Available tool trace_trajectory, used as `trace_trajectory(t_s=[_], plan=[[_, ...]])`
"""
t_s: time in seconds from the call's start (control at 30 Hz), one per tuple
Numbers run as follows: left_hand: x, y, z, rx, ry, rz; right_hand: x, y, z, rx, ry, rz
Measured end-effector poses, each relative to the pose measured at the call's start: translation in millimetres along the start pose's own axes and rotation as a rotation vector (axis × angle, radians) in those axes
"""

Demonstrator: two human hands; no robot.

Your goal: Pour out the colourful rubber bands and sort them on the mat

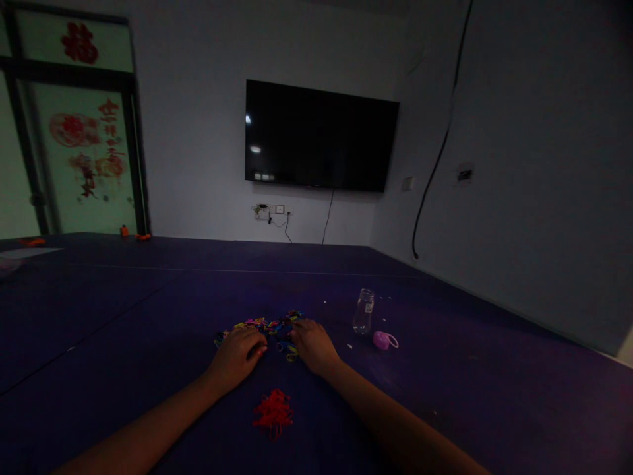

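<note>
A loose, multicoloured pile of small rubber bands point(257, 323) lies on the dark purple surface. My left hand point(237, 356) rests at its near left edge, fingers curled toward the thumb. A speck of red shows near those fingertips, too small to make out. On the pile's right side is my right hand point(312, 344), its bent fingers lying apart on the bands and nothing visible in them. Part of the pile is hidden under both hands. Closer to me, between my forearms, sits a separate heap of red rubber bands point(273, 412).
Right of my right hand stands a clear bottle point(363, 313) without a lid, with a pink cap point(382, 340) with a loop beside it. Small white scraps point(349, 346) are scattered nearby. Orange objects point(142, 237) lie far left. A television point(321, 135) hangs on the wall.
</note>
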State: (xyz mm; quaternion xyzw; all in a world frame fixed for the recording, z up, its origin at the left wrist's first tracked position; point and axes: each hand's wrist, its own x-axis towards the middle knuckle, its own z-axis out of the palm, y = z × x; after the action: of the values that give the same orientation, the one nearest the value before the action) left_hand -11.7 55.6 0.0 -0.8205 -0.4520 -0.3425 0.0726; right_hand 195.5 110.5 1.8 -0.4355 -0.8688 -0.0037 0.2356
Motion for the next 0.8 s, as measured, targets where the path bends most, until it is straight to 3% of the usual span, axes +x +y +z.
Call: trace_trajectory(t_s=[0.1,0.3,0.5,0.8], plan=[[0,0,-0.3,0.0,0.004,-0.001,1,1,-1,0.054,0.014,0.006],[0,1,-2.0,-0.005,-0.005,0.023,1,6,1,0.233,0.174,0.044],[0,1,-1.5,-0.011,-0.001,0.02,1,19,4,0.377,0.323,0.232],[-1,2,-2.4,-0.008,0.001,0.022,4,23,11,0.453,0.359,0.176]])
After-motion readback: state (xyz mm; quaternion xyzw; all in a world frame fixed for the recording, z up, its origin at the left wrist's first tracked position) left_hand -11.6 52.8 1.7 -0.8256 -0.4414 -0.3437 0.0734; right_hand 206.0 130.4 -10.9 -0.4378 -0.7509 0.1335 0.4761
